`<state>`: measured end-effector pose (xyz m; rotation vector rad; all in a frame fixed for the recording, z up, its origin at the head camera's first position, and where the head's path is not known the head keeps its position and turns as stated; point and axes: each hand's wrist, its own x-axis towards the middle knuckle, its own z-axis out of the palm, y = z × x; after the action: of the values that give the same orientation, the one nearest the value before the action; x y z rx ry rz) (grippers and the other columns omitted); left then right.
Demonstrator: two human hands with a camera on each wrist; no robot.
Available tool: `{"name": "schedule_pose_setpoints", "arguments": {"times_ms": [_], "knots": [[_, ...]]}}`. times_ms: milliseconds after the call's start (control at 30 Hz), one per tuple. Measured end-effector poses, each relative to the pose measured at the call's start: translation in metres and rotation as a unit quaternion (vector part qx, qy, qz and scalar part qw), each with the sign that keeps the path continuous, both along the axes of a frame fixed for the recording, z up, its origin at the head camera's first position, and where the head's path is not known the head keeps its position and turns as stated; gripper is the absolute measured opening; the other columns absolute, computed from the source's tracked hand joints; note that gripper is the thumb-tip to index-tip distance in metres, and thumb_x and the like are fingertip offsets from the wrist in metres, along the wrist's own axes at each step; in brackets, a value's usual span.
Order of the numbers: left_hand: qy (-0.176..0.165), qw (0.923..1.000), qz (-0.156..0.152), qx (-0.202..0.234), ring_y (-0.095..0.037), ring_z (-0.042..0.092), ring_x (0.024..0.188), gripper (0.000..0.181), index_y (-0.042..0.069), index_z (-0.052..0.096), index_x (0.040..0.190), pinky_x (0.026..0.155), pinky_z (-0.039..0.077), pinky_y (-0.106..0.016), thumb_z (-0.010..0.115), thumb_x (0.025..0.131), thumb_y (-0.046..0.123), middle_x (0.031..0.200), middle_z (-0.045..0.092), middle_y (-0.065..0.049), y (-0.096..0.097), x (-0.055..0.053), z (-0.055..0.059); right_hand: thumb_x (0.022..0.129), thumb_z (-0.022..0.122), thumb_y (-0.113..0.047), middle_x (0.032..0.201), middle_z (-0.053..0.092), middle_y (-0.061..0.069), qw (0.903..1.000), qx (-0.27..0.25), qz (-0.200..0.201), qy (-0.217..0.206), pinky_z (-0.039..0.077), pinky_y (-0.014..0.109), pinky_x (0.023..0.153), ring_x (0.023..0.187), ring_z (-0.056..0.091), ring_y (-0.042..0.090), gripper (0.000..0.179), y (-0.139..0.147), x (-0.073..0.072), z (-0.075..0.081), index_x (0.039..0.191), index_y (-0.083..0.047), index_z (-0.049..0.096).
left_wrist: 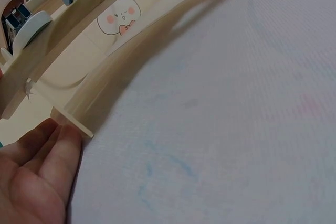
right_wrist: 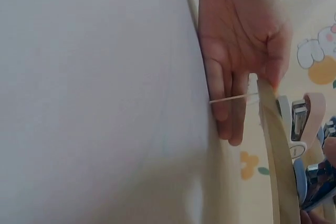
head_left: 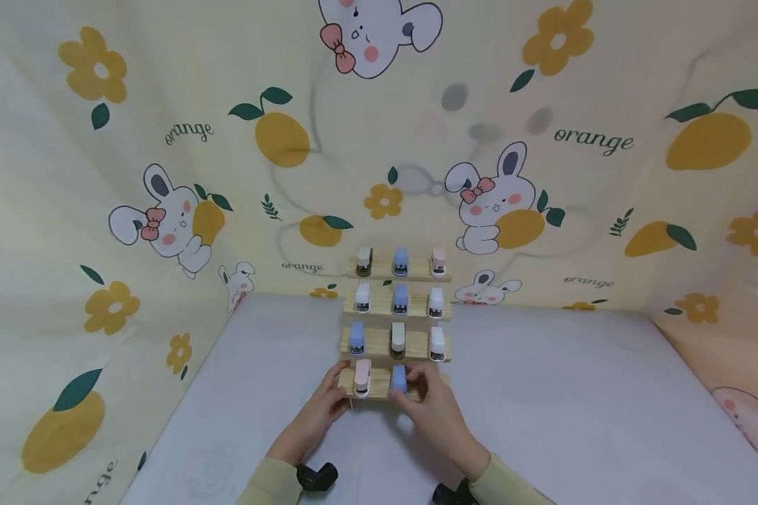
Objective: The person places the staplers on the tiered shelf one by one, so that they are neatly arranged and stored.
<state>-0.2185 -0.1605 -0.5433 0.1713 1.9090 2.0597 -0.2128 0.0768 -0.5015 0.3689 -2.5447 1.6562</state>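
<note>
A stepped wooden display rack (head_left: 379, 384) carries rows of small staplers. My left hand (head_left: 321, 401) holds the left end of its lowest shelf; in the right wrist view, that hand's (right_wrist: 241, 35) lower fingers extend past the thin rack leg (right_wrist: 233, 98). My right hand (head_left: 439, 414) pinches a blue stapler (head_left: 399, 379) on the lowest shelf between thumb and fingers; in the right wrist view those fingertips (right_wrist: 331, 150) show at the edge. Left of it stands a pink and white stapler (head_left: 362, 377). My right hand covers the shelf's right part.
Higher shelves hold more staplers, including a blue one (head_left: 356, 338), a grey one (head_left: 398, 339) and a white one (head_left: 437, 344). The rack stands on a white tabletop (head_left: 543, 400). Behind it hangs a patterned cloth (head_left: 379, 126) with rabbits and oranges.
</note>
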Motion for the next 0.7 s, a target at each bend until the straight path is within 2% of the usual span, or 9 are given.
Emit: {"name": "schedule_pose_setpoints", "arguments": {"times_ms": [133,300,400,467,533,600,667,700], "knots": [[-0.008,0.9999,-0.003,-0.006,-0.031,0.016,0.144,0.053,0.028,0.018,0.154,0.113,0.023,-0.046,0.033,0.104,0.017,0.160,0.005,-0.014,-0.001,0.003,0.001,0.081,0.080,-0.027,0.132,0.056,0.010,0.9998,0.013,-0.014,0.005,0.044,0.043,0.097,0.121,0.053,0.025,0.041,-0.004,0.002,-0.002,0.097,-0.010,0.046],[-0.010,0.9999,0.003,-0.010,-0.032,0.016,0.144,0.053,0.028,0.018,0.154,0.112,0.023,-0.047,0.033,0.104,0.016,0.160,0.004,-0.016,-0.004,0.004,0.003,0.079,0.081,-0.030,0.135,0.055,0.010,0.9997,0.020,-0.007,0.009,0.042,0.042,0.101,0.124,0.050,0.026,0.043,-0.005,0.004,-0.003,0.096,-0.012,0.046],[-0.014,0.9999,0.006,-0.002,-0.032,0.015,0.144,0.054,0.027,0.019,0.154,0.113,0.023,-0.047,0.033,0.104,0.016,0.160,0.003,-0.016,-0.004,0.003,0.003,0.080,0.080,-0.034,0.133,0.055,0.006,0.9999,0.012,0.004,0.004,0.046,0.038,0.097,0.118,0.055,0.021,0.040,0.004,0.006,-0.003,0.096,-0.012,0.049],[-0.016,0.9998,0.011,-0.004,-0.032,0.017,0.144,0.054,0.028,0.019,0.154,0.112,0.024,-0.046,0.034,0.104,0.016,0.160,0.004,-0.016,-0.005,0.002,0.002,0.083,0.078,-0.032,0.128,0.059,0.005,0.9997,0.001,0.017,0.019,0.051,0.034,0.089,0.107,0.059,0.017,0.034,0.015,0.007,-0.004,0.095,-0.012,0.053],[-0.010,0.9997,0.017,-0.014,-0.031,0.019,0.143,0.054,0.028,0.020,0.154,0.112,0.025,-0.045,0.035,0.104,0.016,0.160,0.008,-0.016,-0.006,0.002,0.001,0.086,0.075,-0.027,0.119,0.063,0.004,0.9982,-0.005,0.028,0.053,0.053,0.031,0.080,0.095,0.062,0.014,0.026,0.030,0.005,-0.004,0.096,-0.012,0.056],[0.012,0.9979,0.027,-0.057,-0.030,0.025,0.141,0.053,0.026,0.021,0.154,0.112,0.026,-0.046,0.038,0.105,0.019,0.158,0.018,-0.016,-0.009,0.003,0.001,0.089,0.073,-0.023,0.108,0.066,0.000,0.9940,0.015,0.027,0.105,0.053,0.028,0.072,0.086,0.062,0.011,0.019,0.047,0.002,-0.004,0.098,-0.013,0.059],[0.044,0.9911,0.042,-0.119,-0.030,0.031,0.139,0.051,0.024,0.024,0.153,0.111,0.026,-0.049,0.040,0.105,0.022,0.155,0.028,-0.014,-0.015,0.004,0.004,0.090,0.071,-0.019,0.100,0.066,-0.003,0.9836,0.071,0.014,0.166,0.053,0.030,0.067,0.080,0.061,0.011,0.017,0.065,-0.004,-0.004,0.102,-0.013,0.061],[0.062,0.9841,0.052,-0.158,-0.031,0.033,0.138,0.051,0.024,0.025,0.153,0.111,0.025,-0.050,0.042,0.104,0.025,0.153,0.031,-0.014,-0.018,0.005,0.007,0.090,0.071,-0.019,0.098,0.065,-0.003,0.9753,0.105,0.003,0.194,0.053,0.031,0.066,0.080,0.061,0.011,0.018,0.074,-0.008,-0.004,0.104,-0.012,0.061]]}}
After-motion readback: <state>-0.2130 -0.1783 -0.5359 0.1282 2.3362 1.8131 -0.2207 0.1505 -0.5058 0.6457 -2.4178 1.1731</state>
